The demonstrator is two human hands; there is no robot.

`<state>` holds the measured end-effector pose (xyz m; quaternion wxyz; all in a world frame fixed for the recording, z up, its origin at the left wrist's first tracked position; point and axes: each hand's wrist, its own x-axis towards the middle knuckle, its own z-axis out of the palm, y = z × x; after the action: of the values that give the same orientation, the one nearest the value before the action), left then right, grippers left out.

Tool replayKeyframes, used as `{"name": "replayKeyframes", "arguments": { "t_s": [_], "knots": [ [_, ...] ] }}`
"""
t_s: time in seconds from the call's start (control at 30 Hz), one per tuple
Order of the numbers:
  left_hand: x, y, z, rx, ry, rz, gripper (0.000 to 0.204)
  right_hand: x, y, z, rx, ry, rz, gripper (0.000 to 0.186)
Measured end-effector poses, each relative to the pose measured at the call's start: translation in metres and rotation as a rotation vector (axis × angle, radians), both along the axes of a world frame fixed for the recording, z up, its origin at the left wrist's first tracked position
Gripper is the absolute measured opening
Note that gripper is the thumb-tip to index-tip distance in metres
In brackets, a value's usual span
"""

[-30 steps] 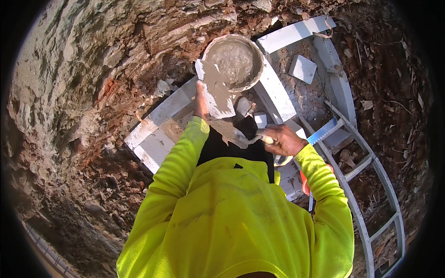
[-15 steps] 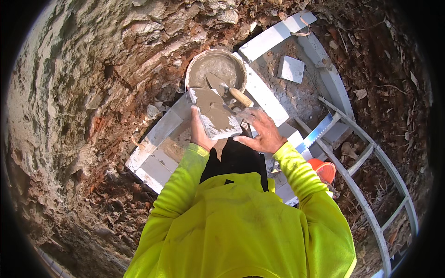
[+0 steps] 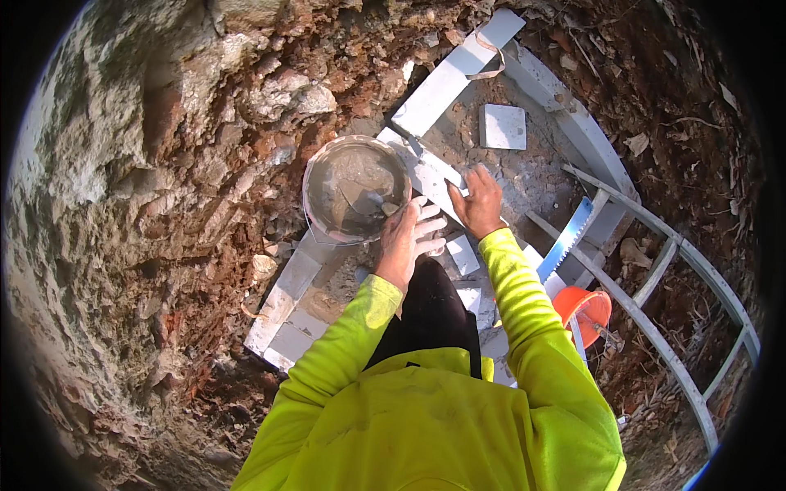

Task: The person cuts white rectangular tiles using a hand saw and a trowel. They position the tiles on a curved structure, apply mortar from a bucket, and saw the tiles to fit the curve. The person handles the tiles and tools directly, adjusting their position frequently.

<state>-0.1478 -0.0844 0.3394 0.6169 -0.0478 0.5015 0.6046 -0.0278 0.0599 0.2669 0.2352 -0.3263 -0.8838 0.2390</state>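
A pale block wall [image 3: 430, 173] runs diagonally in front of me, its top white. My right hand [image 3: 479, 202] is at its right edge, thumb on the white block and bent fingers over the far side. On the wall's left side, my left hand [image 3: 399, 245] has its dusty fingers stretched out and apart, close to the block. Beside that hand stands a round bucket [image 3: 309, 196] of wet grey mortar. A trowel [image 3: 352, 199] lies in the mortar, its handle partly hidden by my left hand. Whether the mortar-coated block now sits in the wall, I cannot tell.
A loose white block [image 3: 503, 127] lies on the dirt beyond the wall. To the right are a blue-bladed saw [image 3: 566, 237], an orange bucket [image 3: 591, 307] and a metal ladder [image 3: 647, 319]. A rough rock face [image 3: 164, 204] rises on the left.
The mortar-topped block has left my hands' earlier hold. My right hand moved forward to the wall, my left hand to the right beside the bucket. The trowel appears lower in the mortar.
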Motion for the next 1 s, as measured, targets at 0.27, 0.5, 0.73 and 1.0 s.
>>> {"name": "replayKeyframes", "arguments": {
  "t_s": [0.27, 0.5, 0.73, 1.0],
  "knots": [
    [-0.049, 0.044, -0.025, -0.107, 0.468, -0.112, 0.047, -0.058, 0.018, -0.1, -0.109, -0.022, -0.005, 0.025],
    [-0.114, 0.108, -0.082, -0.198, 1.241, -0.326, 0.04, -0.08, 0.029, -0.121, -0.229, -0.082, -0.03, 0.025],
    [-0.156, 0.163, -0.145, -0.614, 1.437, -0.955, 0.044, -0.093, 0.036, -0.147, -0.313, -0.03, -0.055, 0.027],
    [-0.186, 0.18, -0.166, -0.648, 1.207, -1.006, 0.04, -0.101, 0.038, -0.163, -0.465, 0.006, -0.076, 0.028]
  ]
}}
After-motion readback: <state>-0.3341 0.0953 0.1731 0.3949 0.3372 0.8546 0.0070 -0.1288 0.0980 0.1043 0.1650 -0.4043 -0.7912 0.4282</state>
